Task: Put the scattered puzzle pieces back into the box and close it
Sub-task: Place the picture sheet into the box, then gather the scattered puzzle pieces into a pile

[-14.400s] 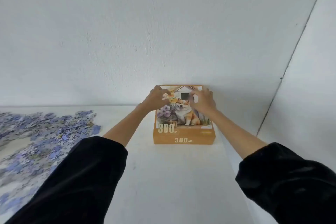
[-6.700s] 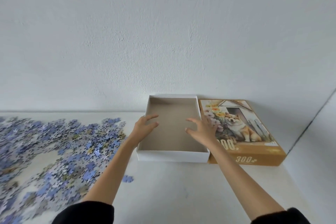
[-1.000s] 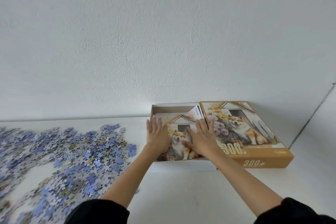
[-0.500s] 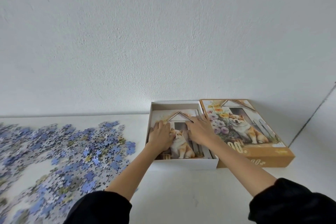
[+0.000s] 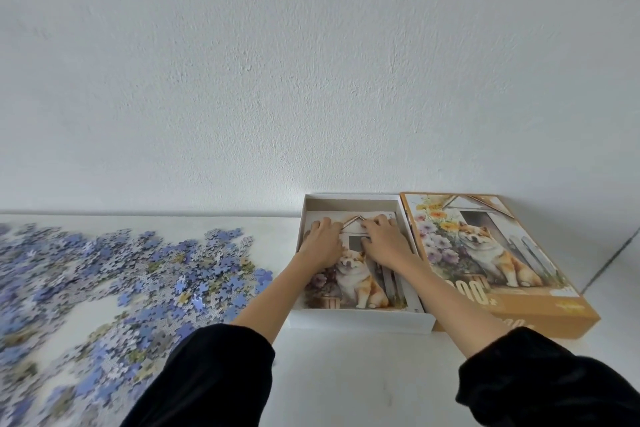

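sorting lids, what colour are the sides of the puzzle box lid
Orange-tan, with white "300" lettering; the box lid shows best in the head view.

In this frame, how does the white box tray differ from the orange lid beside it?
The tray is white-walled, open side up; the lid is orange-sided, printed top up. The tray holds a dog picture sheet with the left hand and right hand resting on it; the lid carries nothing, and no hand is on it. Both are rectangular, side by side by the wall.
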